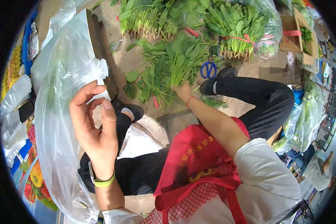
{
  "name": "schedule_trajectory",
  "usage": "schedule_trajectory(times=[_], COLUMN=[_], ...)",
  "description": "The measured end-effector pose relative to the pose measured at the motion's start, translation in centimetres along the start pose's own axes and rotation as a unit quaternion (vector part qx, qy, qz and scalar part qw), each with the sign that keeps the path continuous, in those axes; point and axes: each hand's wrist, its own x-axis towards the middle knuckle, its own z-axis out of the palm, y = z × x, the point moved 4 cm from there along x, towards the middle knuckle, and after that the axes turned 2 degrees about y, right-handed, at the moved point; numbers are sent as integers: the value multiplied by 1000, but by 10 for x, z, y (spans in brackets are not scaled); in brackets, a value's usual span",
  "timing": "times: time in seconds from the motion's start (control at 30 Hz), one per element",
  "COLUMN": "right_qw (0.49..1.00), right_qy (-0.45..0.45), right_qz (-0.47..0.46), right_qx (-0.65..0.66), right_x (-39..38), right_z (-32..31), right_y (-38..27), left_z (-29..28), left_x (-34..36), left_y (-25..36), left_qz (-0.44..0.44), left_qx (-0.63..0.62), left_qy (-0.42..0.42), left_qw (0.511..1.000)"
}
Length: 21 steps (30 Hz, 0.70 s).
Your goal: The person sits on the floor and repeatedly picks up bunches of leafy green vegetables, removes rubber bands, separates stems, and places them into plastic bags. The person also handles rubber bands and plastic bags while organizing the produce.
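My left hand (97, 125) is raised at the left, its fingers curved and the thumb apart, with nothing visible in it. Just behind its fingertips is the bunched top of a large clear plastic bag (56, 123); whether they touch I cannot tell. Down at the floor, my right hand (182, 91) is closed round the stems of a bunch of spinach (181, 61), whose leaves point away from me. Loose spinach (147, 84) lies to the left of that bunch. To the right of the hand are blue-handled scissors (208, 70), with their blades partly hidden.
Upright spinach bundles (149, 20) stand at the back, and a tied bundle (237, 33) has a red band. A cardboard box (291, 33) is at the far right. Bagged vegetables (306, 115) lie beyond my right knee. A pale metal-edged box (87, 33) stands at the left.
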Motion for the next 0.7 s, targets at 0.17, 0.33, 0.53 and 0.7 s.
schedule_trajectory(times=[0.17, 0.33, 0.53, 0.7], right_qw=[987, 986, 940, 924], right_qy=[63, 81, -164, -177], right_qz=[147, 127, 121, 40], right_qx=[-33, 65, 275, 335], right_x=[10, -7, -33, -129], right_z=[29, -6, -83, -162], right_y=[-21, -39, -80, -182], left_z=[5, 8, 36, 82], left_x=[13, 17, 7, -36], left_y=[-14, -13, -22, -42], left_qz=[-44, -60, -121, -204], left_qx=[21, -9, -174, -229], left_qy=[-21, -40, -127, -340], left_qw=[999, 997, 969, 889])
